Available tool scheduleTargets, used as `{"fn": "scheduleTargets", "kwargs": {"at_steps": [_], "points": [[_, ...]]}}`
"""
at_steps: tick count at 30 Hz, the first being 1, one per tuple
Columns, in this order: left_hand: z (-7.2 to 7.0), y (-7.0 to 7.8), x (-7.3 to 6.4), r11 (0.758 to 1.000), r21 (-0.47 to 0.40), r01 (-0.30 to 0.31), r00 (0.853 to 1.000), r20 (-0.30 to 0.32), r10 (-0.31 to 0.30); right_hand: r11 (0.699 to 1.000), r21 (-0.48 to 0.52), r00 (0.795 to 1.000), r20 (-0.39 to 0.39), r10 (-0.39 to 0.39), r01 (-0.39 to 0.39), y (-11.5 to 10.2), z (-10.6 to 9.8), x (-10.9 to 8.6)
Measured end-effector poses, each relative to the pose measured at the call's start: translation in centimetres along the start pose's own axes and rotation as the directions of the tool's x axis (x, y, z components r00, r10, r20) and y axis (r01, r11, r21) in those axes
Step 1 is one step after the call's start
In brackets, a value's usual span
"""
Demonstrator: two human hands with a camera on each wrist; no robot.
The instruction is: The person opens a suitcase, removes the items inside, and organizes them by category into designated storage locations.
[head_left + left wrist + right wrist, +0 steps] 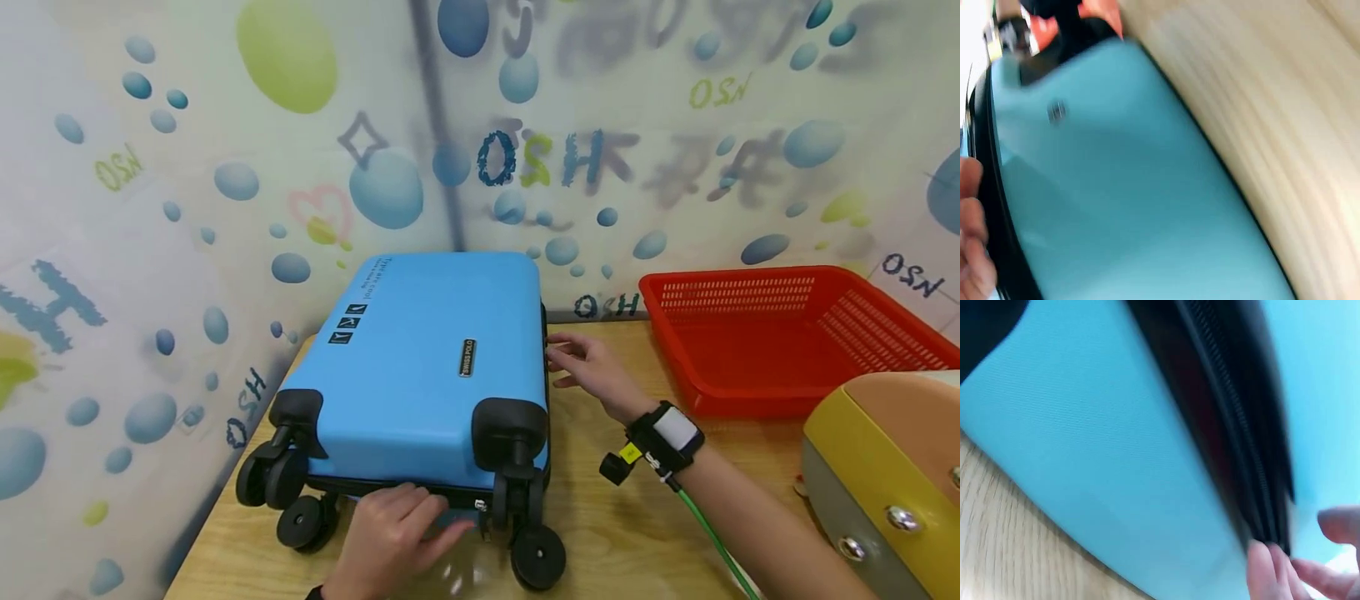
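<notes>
A light blue hard-shell suitcase (427, 350) lies flat on the wooden table, its black wheels towards me. Bent fingers of my left hand (393, 533) rest at the black zipper band along its front end, thumb stretched out to the right. In the left wrist view, fingertips (972, 231) are right beside that band. My right hand (592, 371) reaches the suitcase's right side. In the right wrist view its fingertips (1272, 569) pinch at the zipper (1235, 400), hiding the pull. Dark red shows in a narrow dark strip beside the zipper teeth.
A red plastic basket (765, 400) stands at the back right of the table (600, 517). A yellow, grey and tan case (862, 467) with metal studs is at the right edge. A patterned curtain (637, 125) hangs close behind the suitcase.
</notes>
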State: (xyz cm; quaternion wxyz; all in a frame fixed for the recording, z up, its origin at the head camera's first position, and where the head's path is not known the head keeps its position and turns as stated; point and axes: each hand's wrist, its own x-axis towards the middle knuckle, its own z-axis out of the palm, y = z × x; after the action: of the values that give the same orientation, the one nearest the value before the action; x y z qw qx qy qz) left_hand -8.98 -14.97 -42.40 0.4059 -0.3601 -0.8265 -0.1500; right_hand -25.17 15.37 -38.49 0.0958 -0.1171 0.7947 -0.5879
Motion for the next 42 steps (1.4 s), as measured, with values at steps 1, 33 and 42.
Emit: {"fn": "scheduleTargets", "kwargs": {"at_steps": [1,33,42], "points": [[0.3,0.4,0.1,1.0,-0.001,0.003,1.0,0.011,-0.003,1.0,0.005,1.0,-0.018,0.008,-0.008,0.0,0.3,0.4],[0.3,4.6,1.3,0.939,0.253,0.232,0.959,0.1,-0.264,0.987,0.153,0.994,-0.105,-0.027,0.043,-2.0,3.7,1.2],[0.3,5.4,1.6,0.931,0.272,0.244,0.958,0.081,-0.275,0.994,0.109,0.993,-0.116,-0.002,0.015,-1.9,3.6,0.9]]}}
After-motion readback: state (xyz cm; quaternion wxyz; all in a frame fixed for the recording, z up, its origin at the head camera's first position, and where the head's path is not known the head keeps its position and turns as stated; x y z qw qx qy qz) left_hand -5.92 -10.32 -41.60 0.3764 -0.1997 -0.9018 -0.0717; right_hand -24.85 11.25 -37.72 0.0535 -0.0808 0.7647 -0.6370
